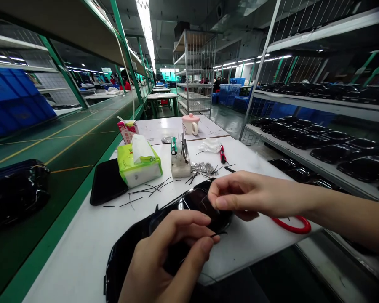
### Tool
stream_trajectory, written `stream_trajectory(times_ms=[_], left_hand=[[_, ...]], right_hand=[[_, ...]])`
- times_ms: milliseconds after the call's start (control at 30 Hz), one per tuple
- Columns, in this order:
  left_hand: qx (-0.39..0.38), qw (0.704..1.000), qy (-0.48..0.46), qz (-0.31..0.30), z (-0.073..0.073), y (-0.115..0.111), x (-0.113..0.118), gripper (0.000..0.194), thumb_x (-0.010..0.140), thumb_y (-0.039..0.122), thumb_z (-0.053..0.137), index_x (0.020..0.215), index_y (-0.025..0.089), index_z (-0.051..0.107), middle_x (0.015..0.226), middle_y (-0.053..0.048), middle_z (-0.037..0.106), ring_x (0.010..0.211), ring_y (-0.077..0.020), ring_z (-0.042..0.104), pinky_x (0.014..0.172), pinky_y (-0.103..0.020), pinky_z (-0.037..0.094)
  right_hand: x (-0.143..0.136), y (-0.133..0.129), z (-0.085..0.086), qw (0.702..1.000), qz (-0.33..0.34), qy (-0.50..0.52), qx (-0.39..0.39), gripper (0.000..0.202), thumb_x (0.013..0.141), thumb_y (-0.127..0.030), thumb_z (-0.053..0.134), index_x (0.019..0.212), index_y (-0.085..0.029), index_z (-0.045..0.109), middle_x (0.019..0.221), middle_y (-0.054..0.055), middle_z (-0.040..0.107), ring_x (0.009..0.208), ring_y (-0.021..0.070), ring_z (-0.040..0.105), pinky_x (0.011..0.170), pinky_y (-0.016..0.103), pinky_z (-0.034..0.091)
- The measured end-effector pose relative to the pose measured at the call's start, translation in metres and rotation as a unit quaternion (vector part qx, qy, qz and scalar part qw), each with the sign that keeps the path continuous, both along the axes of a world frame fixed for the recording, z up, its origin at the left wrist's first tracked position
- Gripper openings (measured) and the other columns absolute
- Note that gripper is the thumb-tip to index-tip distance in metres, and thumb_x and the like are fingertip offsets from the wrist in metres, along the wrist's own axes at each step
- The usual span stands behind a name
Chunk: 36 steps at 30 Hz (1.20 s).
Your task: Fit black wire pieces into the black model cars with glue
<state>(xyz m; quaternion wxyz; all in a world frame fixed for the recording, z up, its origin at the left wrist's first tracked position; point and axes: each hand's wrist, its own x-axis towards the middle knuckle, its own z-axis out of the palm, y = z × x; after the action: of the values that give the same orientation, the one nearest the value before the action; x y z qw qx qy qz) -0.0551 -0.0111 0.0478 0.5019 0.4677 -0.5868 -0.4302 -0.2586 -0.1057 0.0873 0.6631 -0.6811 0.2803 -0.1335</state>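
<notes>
Strip (219, 234), thin and black, sits pinched in left hand (177, 248), between thumb and fingertips, end poking out toward 3 o'clock. Right hand (252, 195) is at 2 o'clock from it, fingers curled, thumb by index; can't tell if it grips anything. Glossy black shell (194, 202) lies on the white table (78, 252) beneath/behind both hands, long axis roughly 7 to 1 o'clock. Loose strips (153, 189) at 11 o'clock of shell, metal bits (203, 168) at 1, red loop (293, 226) at 3.

Handling, judged by look: strip near weightless, bendy, easy to drop; best pinched close to its working end. Shell likely stiff, fairly light, slick, scratch-prone; better held by opposite rims, palms off the gloss.
</notes>
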Motion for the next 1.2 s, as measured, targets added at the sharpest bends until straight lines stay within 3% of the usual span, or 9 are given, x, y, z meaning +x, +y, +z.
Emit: stream_trajectory(times_ms=[133, 333, 567, 1000, 1200], left_hand=[[-0.028, 0.998, -0.045, -0.016, 0.0, -0.002, 0.005, 0.011, 0.086, 0.02, 0.07, 0.09, 0.031, 0.071, 0.08, 0.006, 0.077, 0.074, -0.0122, 0.077, 0.066, -0.012, 0.057], [-0.006, 1.0, -0.026, 0.007, -0.001, 0.0, 0.003, 0.008, 0.086, 0.022, 0.069, 0.087, 0.03, 0.069, 0.078, 0.006, 0.075, 0.069, -0.0128, 0.074, 0.063, -0.015, 0.057], [-0.024, 0.999, -0.035, -0.002, -0.001, -0.001, 0.001, 0.012, 0.084, 0.019, 0.069, 0.086, 0.031, 0.071, 0.072, 0.007, 0.071, 0.06, -0.0112, 0.068, 0.056, -0.015, 0.054], [-0.028, 0.998, -0.055, 0.006, 0.002, -0.003, -0.003, 0.012, 0.082, 0.018, 0.072, 0.084, 0.03, 0.072, 0.067, 0.008, 0.067, 0.058, -0.0092, 0.063, 0.055, -0.013, 0.051], [-0.024, 0.998, -0.061, 0.01, 0.003, 0.0, -0.002, 0.01, 0.083, 0.02, 0.071, 0.084, 0.03, 0.071, 0.065, 0.008, 0.065, 0.058, -0.0095, 0.062, 0.056, -0.014, 0.052]], right_hand=[[0.001, 0.015, 0.006, 1.0, -0.004, -0.016, 0.011, 0.031, 0.094, -0.045, 0.071, 0.092, -0.015, 0.064, 0.071, -0.008, 0.046, 0.052, 0.0027, 0.028, 0.043, 0.015, 0.024], [-0.003, 0.02, 0.006, 0.999, -0.034, -0.011, 0.027, 0.021, 0.088, -0.033, 0.079, 0.089, -0.016, 0.068, 0.066, -0.009, 0.046, 0.049, 0.0026, 0.026, 0.041, 0.016, 0.021], [-0.003, 0.028, 0.009, 0.999, -0.038, 0.002, 0.027, 0.018, 0.088, -0.031, 0.08, 0.087, -0.016, 0.069, 0.078, -0.004, 0.06, 0.059, 0.0047, 0.036, 0.047, 0.015, 0.026], [-0.002, 0.029, 0.008, 0.998, -0.047, 0.028, 0.019, 0.023, 0.086, -0.039, 0.08, 0.086, -0.018, 0.07, 0.083, 0.0, 0.068, 0.061, 0.0074, 0.041, 0.049, 0.021, 0.027], [-0.003, 0.029, 0.006, 0.999, -0.04, 0.017, 0.025, 0.017, 0.088, -0.034, 0.079, 0.088, -0.019, 0.071, 0.085, -0.002, 0.07, 0.062, 0.0067, 0.043, 0.051, 0.02, 0.028]])
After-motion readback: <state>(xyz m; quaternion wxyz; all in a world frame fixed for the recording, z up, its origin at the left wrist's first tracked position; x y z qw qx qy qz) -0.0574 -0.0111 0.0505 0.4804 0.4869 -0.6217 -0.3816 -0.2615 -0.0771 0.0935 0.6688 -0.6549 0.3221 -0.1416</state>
